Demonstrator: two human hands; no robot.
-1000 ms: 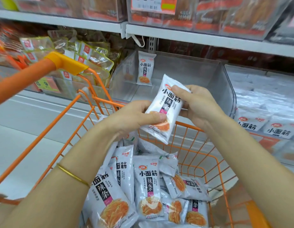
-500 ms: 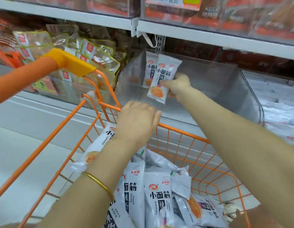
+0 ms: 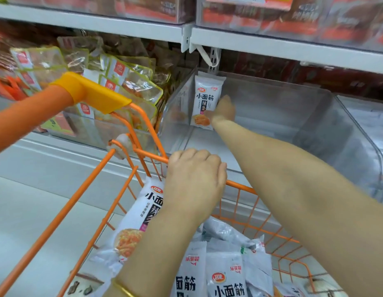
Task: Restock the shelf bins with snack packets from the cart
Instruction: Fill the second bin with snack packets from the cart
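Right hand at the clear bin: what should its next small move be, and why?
Probably let go and draw back toward the cart. The right hand has a white packet standing upright at the clear bin's back left corner, seemingly in place, while the left hand already holds another packet over the cart, ready to pass.

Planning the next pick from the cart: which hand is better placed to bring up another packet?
Left. The left hand sits over the cart rim, on a white packet; the right hand reaches deep into the clear bin.
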